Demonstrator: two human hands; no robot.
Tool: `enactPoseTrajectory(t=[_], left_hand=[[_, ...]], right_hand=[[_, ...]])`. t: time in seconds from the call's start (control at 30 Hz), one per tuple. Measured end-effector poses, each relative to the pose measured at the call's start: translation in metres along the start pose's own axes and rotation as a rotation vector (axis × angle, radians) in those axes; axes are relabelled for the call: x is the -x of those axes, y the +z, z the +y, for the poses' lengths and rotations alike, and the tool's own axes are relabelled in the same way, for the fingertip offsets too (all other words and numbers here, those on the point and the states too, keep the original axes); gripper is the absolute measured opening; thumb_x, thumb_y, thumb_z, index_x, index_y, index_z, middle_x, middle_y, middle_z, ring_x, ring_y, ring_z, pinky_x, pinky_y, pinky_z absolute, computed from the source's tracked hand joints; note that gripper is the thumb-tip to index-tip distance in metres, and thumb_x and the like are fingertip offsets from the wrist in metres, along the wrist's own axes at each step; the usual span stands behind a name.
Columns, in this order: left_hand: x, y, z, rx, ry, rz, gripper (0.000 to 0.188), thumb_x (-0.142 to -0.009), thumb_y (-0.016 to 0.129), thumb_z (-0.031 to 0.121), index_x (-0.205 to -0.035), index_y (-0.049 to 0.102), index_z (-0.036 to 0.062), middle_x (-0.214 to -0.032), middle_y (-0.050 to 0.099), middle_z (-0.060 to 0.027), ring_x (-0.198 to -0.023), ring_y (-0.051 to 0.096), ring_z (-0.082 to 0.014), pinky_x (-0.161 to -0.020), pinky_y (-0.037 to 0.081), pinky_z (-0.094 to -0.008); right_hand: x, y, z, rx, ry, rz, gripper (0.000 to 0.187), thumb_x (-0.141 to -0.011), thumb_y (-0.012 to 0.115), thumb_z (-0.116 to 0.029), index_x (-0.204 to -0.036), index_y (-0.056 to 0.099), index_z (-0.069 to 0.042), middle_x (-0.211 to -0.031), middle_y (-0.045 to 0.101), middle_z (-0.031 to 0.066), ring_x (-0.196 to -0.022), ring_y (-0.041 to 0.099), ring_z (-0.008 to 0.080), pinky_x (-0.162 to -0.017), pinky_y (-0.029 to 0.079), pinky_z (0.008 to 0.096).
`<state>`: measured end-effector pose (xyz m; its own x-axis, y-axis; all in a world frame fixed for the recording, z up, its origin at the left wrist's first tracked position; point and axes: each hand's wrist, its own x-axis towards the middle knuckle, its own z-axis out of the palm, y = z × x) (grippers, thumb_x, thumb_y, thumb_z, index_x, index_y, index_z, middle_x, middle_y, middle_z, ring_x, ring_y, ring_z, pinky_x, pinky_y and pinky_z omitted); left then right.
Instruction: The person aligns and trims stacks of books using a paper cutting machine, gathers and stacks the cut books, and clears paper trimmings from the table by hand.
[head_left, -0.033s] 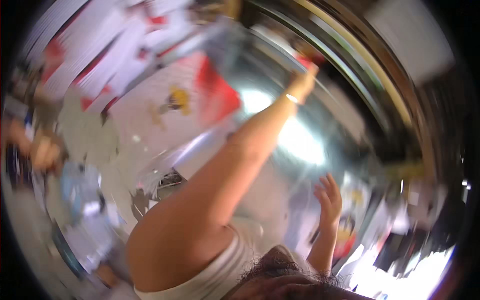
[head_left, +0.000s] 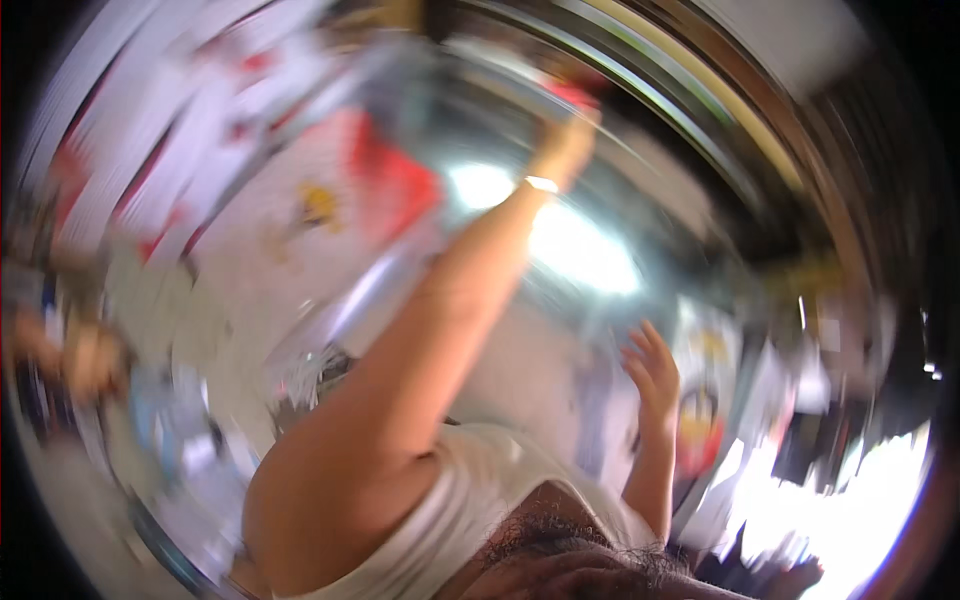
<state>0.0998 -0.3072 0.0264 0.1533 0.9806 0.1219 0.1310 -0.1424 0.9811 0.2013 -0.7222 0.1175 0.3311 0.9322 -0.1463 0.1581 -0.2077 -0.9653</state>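
My left hand (head_left: 570, 140), with a white band at its wrist, reaches far out over a shiny metal surface (head_left: 490, 130). A small red thing (head_left: 570, 92) shows at its fingertips. Blur hides whether those fingers grip it or only touch it. My right hand (head_left: 652, 370) is raised close to my body on the right, its fingers apart and holding nothing. Left of my left forearm lies a white sheet or bag (head_left: 270, 215) with a red end and a small yellow picture.
Several white and red flat stacks (head_left: 130, 130) fill the far left. Another person's hand (head_left: 92, 360) shows at the left edge. Metal and yellowish rails (head_left: 690, 110) run along the far right side. A white, red and yellow printed bag (head_left: 700, 400) stands beyond my right hand.
The whole view has swung, so the surface and stacks appear shifted left. My left hand appears farther left and higher in the picture, still by the red thing. My right hand stays open.
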Motion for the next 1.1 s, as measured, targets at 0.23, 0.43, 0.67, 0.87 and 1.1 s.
enactPoseTrajectory(t=[0.23,0.43,0.67,0.87,1.1], left_hand=[[0.188,-0.013,0.005,-0.369,-0.031,-0.332,0.104,-0.09,0.058,0.059,-0.153,0.008,-0.0071,-0.163,0.006,-0.0219,-0.151,0.003,-0.0336,-0.122,0.004,-0.0408],[0.267,0.075,0.029,-0.866,0.239,-0.695,0.092,-0.093,0.055,0.057,-0.154,0.018,-0.0011,-0.16,0.016,-0.0236,-0.149,0.011,-0.0402,-0.121,0.01,-0.0467],[0.282,0.093,-0.001,-1.067,0.608,-0.567,0.087,-0.093,0.05,0.06,-0.15,0.029,-0.0035,-0.156,0.026,-0.0272,-0.145,0.019,-0.0464,-0.119,0.015,-0.0553],[0.301,0.082,0.001,-1.107,0.625,-0.523,0.087,-0.093,0.049,0.061,-0.149,0.031,-0.0038,-0.155,0.027,-0.0282,-0.144,0.022,-0.046,-0.118,0.015,-0.0557],[0.321,0.078,0.012,-1.111,0.611,-0.54,0.087,-0.093,0.048,0.062,-0.149,0.031,-0.0032,-0.156,0.025,-0.0267,-0.146,0.02,-0.0449,-0.12,0.013,-0.0539]], right_hand=[[0.102,-0.12,0.039,0.176,-0.133,0.046,0.065,-0.082,0.072,-0.002,-0.142,0.048,-0.006,-0.135,0.058,0.008,-0.117,0.058,0.0199,-0.1,0.045,0.0359],[0.249,-0.219,0.095,0.675,-0.022,0.9,0.05,-0.078,0.077,-0.007,-0.126,0.063,-0.006,-0.119,0.068,0.0108,-0.101,0.064,0.0235,-0.089,0.05,0.0339],[0.349,-0.266,0.23,0.508,0.018,1.499,0.046,-0.087,0.072,-0.014,-0.13,0.058,-0.006,-0.117,0.065,0.0127,-0.104,0.063,0.0217,-0.079,0.053,0.0316],[0.343,-0.23,0.391,-0.739,0.391,1.562,0.053,-0.092,0.067,-0.029,-0.136,0.044,-0.011,-0.105,0.054,0.0075,-0.088,0.057,0.0223,-0.074,0.056,0.0419],[0.28,-0.265,0.434,-1.5,-0.183,1.503,0.056,-0.1,0.038,-0.057,-0.133,0.053,-0.014,-0.131,0.06,0.012,-0.122,0.057,0.0333,-0.107,0.041,0.0551]])
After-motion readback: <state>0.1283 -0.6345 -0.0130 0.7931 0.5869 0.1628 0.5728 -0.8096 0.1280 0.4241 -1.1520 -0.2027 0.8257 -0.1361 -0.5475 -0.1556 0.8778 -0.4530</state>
